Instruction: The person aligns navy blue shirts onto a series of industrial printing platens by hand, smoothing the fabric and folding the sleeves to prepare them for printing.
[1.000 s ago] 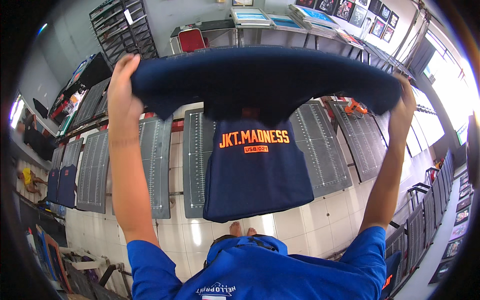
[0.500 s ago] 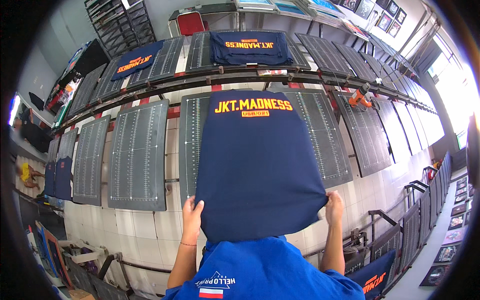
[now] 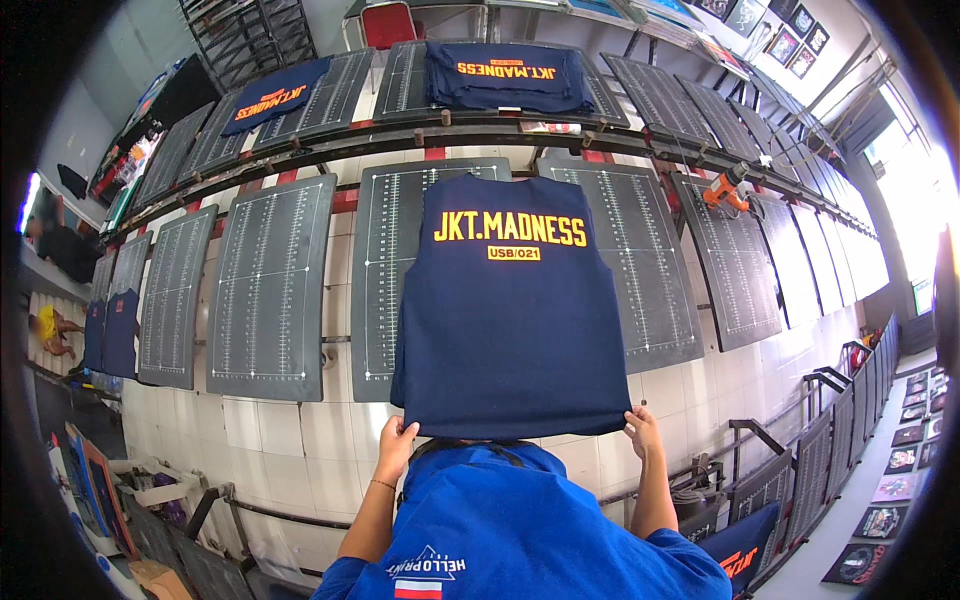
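Observation:
A sleeveless navy-blue shirt panel (image 3: 512, 335) with yellow-orange lettering across its upper part lies spread over dark printing boards, hanging past their near edge toward me. At its near left corner, my left hand (image 3: 397, 442) pinches the bottom hem between thumb and fingers. The near right corner is pinched in the same way by my right hand (image 3: 642, 434). Between both hands the hem runs nearly straight. Under the panel, the left dark board (image 3: 378, 300) and the right board (image 3: 655, 290) show at its sides, marked with white ruled lines.
More ruled boards (image 3: 268, 290) stand in rows left and right. On the far row lie a folded pile of navy printed pieces (image 3: 508, 90) and another navy piece (image 3: 275, 97). An orange heat gun (image 3: 727, 188) rests at right. A red chair (image 3: 388, 25) stands behind.
The panel's near hem has come down and pulled flatter and straighter. Both hands have shifted, the right one inward and slightly lower, the left slightly lower, each still at its corner.

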Demonstrator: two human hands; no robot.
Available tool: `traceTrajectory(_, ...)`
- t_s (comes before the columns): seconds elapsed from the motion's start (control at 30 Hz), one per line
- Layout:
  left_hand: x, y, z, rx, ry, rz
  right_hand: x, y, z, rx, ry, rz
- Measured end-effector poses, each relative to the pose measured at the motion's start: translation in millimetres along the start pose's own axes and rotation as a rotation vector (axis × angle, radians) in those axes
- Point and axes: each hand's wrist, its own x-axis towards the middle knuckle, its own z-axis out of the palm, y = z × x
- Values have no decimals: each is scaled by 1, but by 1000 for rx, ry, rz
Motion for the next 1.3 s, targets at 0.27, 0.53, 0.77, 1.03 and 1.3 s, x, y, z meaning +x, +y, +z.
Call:
traceTrajectory(0.27,7,-19,-8,228,174,-3,37,34,-4,-431,-28,15)
traceTrajectory(0.53,44,-10,-8,-188,-85,-48,79,5,53,41,-235,-130)
traceTrajectory(0.77,3,201,-24,-252,-119,428,-14,-138,65,46,-146,-652)
traceTrajectory(1.03,-18,367,-128,-498,2,812,-170,-294,203,282,-34,-1042)
traceTrajectory(1.3,-9,392,-334,-460,275,750,-254,-242,411,182,267,-1108)
